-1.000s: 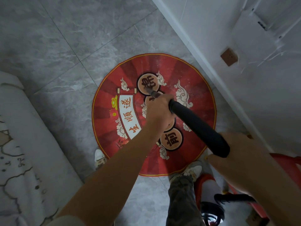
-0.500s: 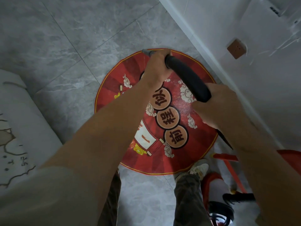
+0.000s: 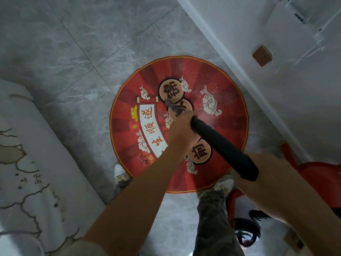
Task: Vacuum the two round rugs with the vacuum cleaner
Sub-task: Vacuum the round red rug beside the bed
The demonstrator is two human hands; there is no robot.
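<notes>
A round red rug (image 3: 217, 85) with cloud patterns, tan discs and a white scroll lies on the grey tile floor, close to the wall. White dust speckles its upper right part. A black vacuum wand (image 3: 223, 146) slants across the rug, its narrow tip (image 3: 168, 103) resting near the top tan disc. My left hand (image 3: 181, 130) grips the wand low down, over the rug's middle. My right hand (image 3: 267, 172) holds the wand's upper end at the rug's lower right. The red vacuum body (image 3: 313, 174) sits at the right. Only one rug is in view.
A white wall with a skirting board (image 3: 239, 71) runs diagonally at the right, with a brown socket (image 3: 262, 55) on it. A pale patterned piece of furniture (image 3: 27, 163) fills the left. My shoes (image 3: 120, 174) stand at the rug's near edge. The black hose (image 3: 247, 231) coils lower right.
The wand was pushed out to the rug's far edge half a second ago; it has now come back toward me, with the tip near the top tan disc again.
</notes>
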